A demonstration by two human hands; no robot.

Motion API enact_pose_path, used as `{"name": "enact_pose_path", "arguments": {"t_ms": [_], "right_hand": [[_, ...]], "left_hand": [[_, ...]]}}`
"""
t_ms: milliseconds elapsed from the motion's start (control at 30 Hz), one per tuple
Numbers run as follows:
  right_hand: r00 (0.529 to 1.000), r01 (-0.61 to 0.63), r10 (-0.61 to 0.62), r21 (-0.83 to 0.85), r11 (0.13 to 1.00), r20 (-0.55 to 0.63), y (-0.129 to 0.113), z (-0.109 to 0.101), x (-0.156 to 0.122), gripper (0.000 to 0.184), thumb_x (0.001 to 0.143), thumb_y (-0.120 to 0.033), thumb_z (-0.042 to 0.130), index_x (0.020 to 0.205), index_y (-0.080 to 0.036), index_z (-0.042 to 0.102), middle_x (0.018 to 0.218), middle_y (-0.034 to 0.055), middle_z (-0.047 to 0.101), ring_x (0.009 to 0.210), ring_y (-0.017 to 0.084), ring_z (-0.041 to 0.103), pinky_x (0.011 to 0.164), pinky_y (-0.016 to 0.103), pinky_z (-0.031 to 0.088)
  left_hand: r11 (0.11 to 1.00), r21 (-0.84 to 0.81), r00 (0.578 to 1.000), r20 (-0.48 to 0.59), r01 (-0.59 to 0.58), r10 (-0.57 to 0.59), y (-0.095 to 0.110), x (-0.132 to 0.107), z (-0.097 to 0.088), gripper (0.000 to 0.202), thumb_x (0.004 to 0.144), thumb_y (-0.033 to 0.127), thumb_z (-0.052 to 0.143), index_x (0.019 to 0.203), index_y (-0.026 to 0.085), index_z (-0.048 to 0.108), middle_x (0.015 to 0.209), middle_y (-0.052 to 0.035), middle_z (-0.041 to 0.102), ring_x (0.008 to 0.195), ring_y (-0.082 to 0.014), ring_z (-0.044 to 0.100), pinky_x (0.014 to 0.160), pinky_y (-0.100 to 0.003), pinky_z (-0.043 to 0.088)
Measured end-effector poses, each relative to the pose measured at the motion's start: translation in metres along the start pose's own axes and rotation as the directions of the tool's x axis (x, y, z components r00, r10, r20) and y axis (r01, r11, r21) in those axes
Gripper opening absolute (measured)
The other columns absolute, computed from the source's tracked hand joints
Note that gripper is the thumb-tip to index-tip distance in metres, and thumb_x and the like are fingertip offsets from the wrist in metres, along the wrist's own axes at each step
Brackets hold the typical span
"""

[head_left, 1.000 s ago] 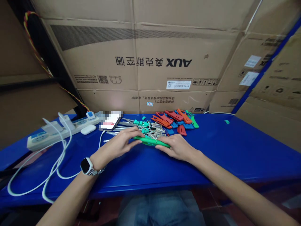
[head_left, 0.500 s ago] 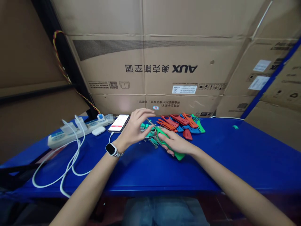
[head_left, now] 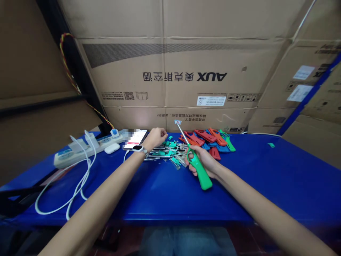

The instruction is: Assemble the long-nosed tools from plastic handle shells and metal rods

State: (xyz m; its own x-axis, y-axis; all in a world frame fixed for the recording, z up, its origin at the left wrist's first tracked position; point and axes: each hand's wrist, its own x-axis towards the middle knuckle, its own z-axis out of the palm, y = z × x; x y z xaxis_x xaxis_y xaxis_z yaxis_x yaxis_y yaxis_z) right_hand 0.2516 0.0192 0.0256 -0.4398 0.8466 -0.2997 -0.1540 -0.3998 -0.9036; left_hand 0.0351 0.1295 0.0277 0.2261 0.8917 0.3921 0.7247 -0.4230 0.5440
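Note:
My right hand (head_left: 203, 160) is wrapped round the handle of a green gas lighter (head_left: 201, 174). Its thin metal tube slants up and away to the left. Over the left part of a heap of lighter parts (head_left: 170, 153), my left hand (head_left: 156, 138) is closed with curled fingertips; whatever they may hold is hidden. Metal tubes, teal pieces and clear parts make up this heap. Just behind my right hand lie several handle shells, among them a red shell (head_left: 205, 135), an orange shell (head_left: 220, 137) and a green shell (head_left: 228, 141).
On the blue table (head_left: 160, 199), a phone (head_left: 135, 138) lies left of my left hand, by a white earbud case (head_left: 112, 148). A power strip (head_left: 82, 149) with white cables (head_left: 85, 177) is further left. Cardboard (head_left: 128, 85) stands behind. A teal piece (head_left: 271, 145) lies at the right.
My left hand has moved away from the lighter's front end, down to the parts heap, and its fingers have closed. The lighter's metal tube now shows in full; my right hand keeps hold.

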Motion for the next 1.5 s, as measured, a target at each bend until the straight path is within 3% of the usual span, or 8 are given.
{"name": "enact_pose_path", "arguments": {"t_ms": [267,433,567,700,800,1000,1333,1500], "right_hand": [[0.998,0.07,-0.07,-0.064,0.995,-0.006,0.008,0.001,0.002,0.023,0.098,-0.042,0.034,0.111,-0.025,0.043,0.063,-0.0026,0.062,0.041,0.016,0.061,0.036,0.028,0.052],[0.999,0.032,-0.032,0.0,0.999,0.017,0.007,0.004,0.001,0.019,0.096,-0.033,0.029,0.094,-0.021,0.044,0.063,0.0009,0.064,0.043,0.017,0.061,0.036,0.028,0.052],[0.996,0.092,-0.092,-0.102,0.991,0.008,0.008,0.009,-0.004,0.027,0.098,-0.046,0.035,0.107,-0.023,0.047,0.053,-0.0056,0.057,0.033,0.012,0.051,0.031,0.021,0.045],[0.981,0.181,-0.164,-0.199,0.963,0.101,0.01,0.011,-0.008,0.029,0.098,-0.048,0.037,0.109,-0.024,0.047,0.049,-0.0061,0.057,0.03,0.012,0.051,0.031,0.017,0.039],[0.973,0.214,-0.186,-0.238,0.948,0.135,0.012,0.01,-0.009,0.024,0.097,-0.043,0.037,0.1,-0.021,0.047,0.047,-0.0052,0.058,0.028,0.012,0.049,0.03,0.016,0.035],[0.967,0.227,-0.176,-0.305,0.925,0.187,0.015,0.006,-0.011,0.018,0.097,-0.035,0.037,0.094,-0.02,0.047,0.045,-0.0049,0.059,0.026,0.009,0.048,0.032,0.013,0.029],[0.974,0.205,-0.168,-0.279,0.938,0.149,0.015,0.01,-0.012,0.027,0.095,-0.046,0.04,0.093,-0.021,0.047,0.044,-0.0051,0.058,0.026,0.011,0.047,0.03,0.014,0.028],[0.979,0.192,-0.167,-0.253,0.948,0.116,0.018,0.015,-0.009,0.025,0.094,-0.045,0.039,0.094,-0.021,0.046,0.045,-0.0047,0.058,0.026,0.012,0.048,0.029,0.015,0.031]], "left_hand": [[0.987,-0.006,0.986,0.044,0.163,-0.162,-0.011,0.048,0.042,0.031,0.055,0.024,0.086,0.049,0.02,0.055,0.059,-0.0058,0.061,0.073,-0.0245,0.063,0.071,-0.031,0.047],[0.994,-0.107,1.0,-0.001,0.029,-0.029,0.001,0.027,0.016,0.009,0.072,0.02,0.075,0.077,0.019,0.067,0.077,-0.0053,0.068,0.077,-0.0213,0.062,0.076,-0.03,0.046],[0.962,-0.252,0.995,-0.026,-0.102,0.098,0.013,-0.004,-0.008,0.019,0.086,0.032,0.064,0.099,0.019,0.069,0.084,-0.0039,0.068,0.078,-0.018,0.06,0.071,-0.027,0.045],[0.632,-0.775,1.0,-0.004,-0.005,0.003,0.017,-0.028,-0.009,0.027,0.083,0.038,0.069,0.099,0.017,0.07,0.071,-0.0003,0.057,0.067,-0.0132,0.053,0.063,-0.023,0.044],[0.408,-0.909,0.996,0.067,0.082,-0.051,0.019,-0.034,-0.003,0.025,0.083,0.038,0.069,0.088,0.014,0.07,0.068,0.0004,0.051,0.063,-0.0103,0.049,0.061,-0.021,0.043],[0.346,-0.936,0.997,0.044,0.062,-0.058,0.025,-0.037,-0.001,0.027,0.082,0.038,0.069,0.093,0.014,0.073,0.068,0.0006,0.048,0.065,-0.0097,0.048,0.061,-0.019,0.044],[0.494,-0.869,0.997,-0.03,0.012,-0.077,0.03,-0.041,0.008,0.029,0.087,0.043,0.064,0.098,0.018,0.074,0.083,-0.0025,0.062,0.077,-0.0128,0.056,0.07,-0.022,0.05],[0.214,-0.975,0.99,0.034,0.063,-0.138,0.051,-0.046,0.016,0.021,0.085,0.022,0.067,0.105,0.016,0.069,0.088,-0.0029,0.066,0.084,-0.0124,0.063,0.085,-0.024,0.05]]}}
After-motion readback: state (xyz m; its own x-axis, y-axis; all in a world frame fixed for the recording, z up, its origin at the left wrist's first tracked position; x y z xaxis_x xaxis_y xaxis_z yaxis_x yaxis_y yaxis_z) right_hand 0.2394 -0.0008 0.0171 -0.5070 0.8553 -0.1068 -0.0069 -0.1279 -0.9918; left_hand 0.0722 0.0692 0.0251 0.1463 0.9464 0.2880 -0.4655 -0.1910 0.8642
